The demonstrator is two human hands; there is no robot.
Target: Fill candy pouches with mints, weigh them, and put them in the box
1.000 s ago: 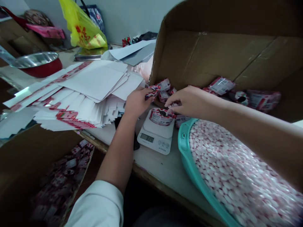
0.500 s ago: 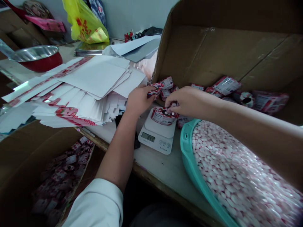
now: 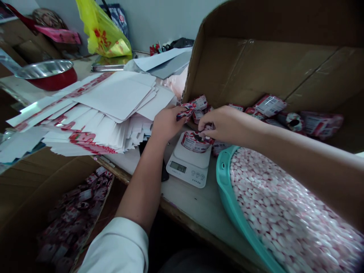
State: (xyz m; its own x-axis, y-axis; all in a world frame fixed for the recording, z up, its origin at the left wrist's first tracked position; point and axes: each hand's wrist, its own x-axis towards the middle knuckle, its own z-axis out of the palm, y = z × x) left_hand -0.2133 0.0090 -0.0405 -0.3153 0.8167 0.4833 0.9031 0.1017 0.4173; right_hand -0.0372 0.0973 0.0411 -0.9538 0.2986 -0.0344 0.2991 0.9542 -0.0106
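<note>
A small red-and-white printed packet (image 3: 196,141) stands on the platform of a white digital scale (image 3: 186,175), whose display is lit with digits. Over the packet's open top, my right hand (image 3: 217,123) is closed in a pinch, with pale pink candy (image 3: 209,126) showing at the fingertips. My left hand (image 3: 167,120), left of the scale, is closed around another red printed packet (image 3: 186,110). Below my right forearm, a turquoise basin (image 3: 224,170) holds many pink-and-white candies (image 3: 273,204).
Behind the scale, a large cardboard box (image 3: 256,72) lies open towards me with several packets (image 3: 269,105) inside. A stack of white cards (image 3: 113,94) occupies the left. Below the table edge, another box (image 3: 17,189) contains many packets. A red bowl (image 3: 54,79) stands far left.
The view has shifted slightly. My left hand still holds its packet, and my right hand stays at the top of the packet on the scale.
</note>
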